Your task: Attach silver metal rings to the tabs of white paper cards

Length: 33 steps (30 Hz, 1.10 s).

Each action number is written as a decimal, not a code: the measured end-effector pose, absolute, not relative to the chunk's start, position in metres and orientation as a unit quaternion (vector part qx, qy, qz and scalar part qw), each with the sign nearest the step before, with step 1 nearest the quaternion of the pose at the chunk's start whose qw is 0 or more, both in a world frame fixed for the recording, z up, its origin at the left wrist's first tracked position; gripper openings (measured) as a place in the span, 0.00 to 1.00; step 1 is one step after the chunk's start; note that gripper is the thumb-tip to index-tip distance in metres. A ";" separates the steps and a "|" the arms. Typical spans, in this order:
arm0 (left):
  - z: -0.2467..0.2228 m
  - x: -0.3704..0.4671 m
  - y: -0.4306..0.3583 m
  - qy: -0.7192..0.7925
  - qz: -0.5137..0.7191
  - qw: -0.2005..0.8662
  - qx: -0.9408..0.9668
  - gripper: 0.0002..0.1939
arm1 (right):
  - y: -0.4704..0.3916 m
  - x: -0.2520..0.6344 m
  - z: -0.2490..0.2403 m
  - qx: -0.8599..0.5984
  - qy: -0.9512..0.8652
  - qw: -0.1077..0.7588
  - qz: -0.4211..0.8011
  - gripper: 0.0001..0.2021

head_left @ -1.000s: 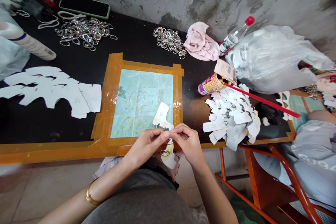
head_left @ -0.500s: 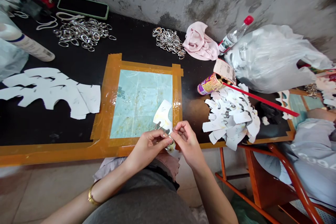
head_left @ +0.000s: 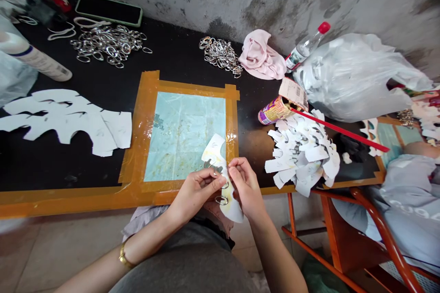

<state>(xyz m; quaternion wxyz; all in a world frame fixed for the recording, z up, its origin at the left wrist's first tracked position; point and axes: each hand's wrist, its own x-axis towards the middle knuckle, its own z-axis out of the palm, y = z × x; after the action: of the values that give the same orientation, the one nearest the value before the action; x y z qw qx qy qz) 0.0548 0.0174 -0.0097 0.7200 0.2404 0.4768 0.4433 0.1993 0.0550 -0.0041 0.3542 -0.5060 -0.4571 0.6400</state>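
A white scalloped strip [head_left: 232, 208] with yellowish stains hangs between my hands, over the table's front edge. Several metal rings [head_left: 222, 200] are on its notched side. My left hand [head_left: 202, 187] pinches a ring at the strip's left edge between thumb and finger. On the other side, my right hand [head_left: 245, 185] is closed on the strip's right edge, thumb against the fingers. The strip's upper end lies over a pale blue sheet [head_left: 182, 132], which is taped to the black table with brown tape [head_left: 134, 146].
Flat white cutouts [head_left: 68, 116] lie at left, a heap of similar strips [head_left: 305, 151] at right. Two ring piles [head_left: 108, 43] sit at the back, near a phone [head_left: 108, 9]. A red stick [head_left: 340, 130] juts from a snack cup [head_left: 275, 110]. Another person's sleeve [head_left: 412, 183] is at far right.
The strip has turned up between my hands, so its lower part with rings now shows below my fingers. Both hands have stayed in nearly the same place.
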 end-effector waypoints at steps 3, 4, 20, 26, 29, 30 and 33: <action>-0.007 0.054 0.020 0.477 0.440 0.707 0.281 0.11 | 0.059 0.204 0.003 -0.498 -0.490 0.332 0.634 0.06; -0.007 0.054 0.021 0.477 0.441 0.702 0.290 0.11 | 0.061 0.205 0.005 -0.496 -0.496 0.326 0.634 0.06; -0.015 0.058 0.016 0.462 0.483 0.728 0.151 0.13 | 0.065 0.200 0.002 -0.495 -0.537 0.308 0.610 0.05; -0.015 0.067 0.029 0.418 0.595 0.687 0.008 0.09 | 0.054 0.194 0.003 -0.513 -0.678 0.454 0.269 0.04; -0.009 0.069 0.039 0.409 0.624 0.665 -0.023 0.08 | 0.047 0.184 0.005 -0.488 -0.744 0.434 0.140 0.06; -0.007 0.070 0.042 0.411 0.630 0.658 -0.029 0.08 | 0.046 0.181 0.006 -0.488 -0.753 0.424 0.120 0.06; -0.002 0.074 0.049 0.421 0.645 0.637 -0.031 0.09 | 0.052 0.171 0.006 -0.516 -0.753 0.393 0.113 0.04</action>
<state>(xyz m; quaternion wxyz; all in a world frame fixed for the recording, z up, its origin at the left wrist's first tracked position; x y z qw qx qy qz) 0.0735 0.0490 -0.0024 0.6373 -0.0313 0.4212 0.6445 0.1712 0.0521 0.0058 0.3930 -0.5160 -0.7526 0.1133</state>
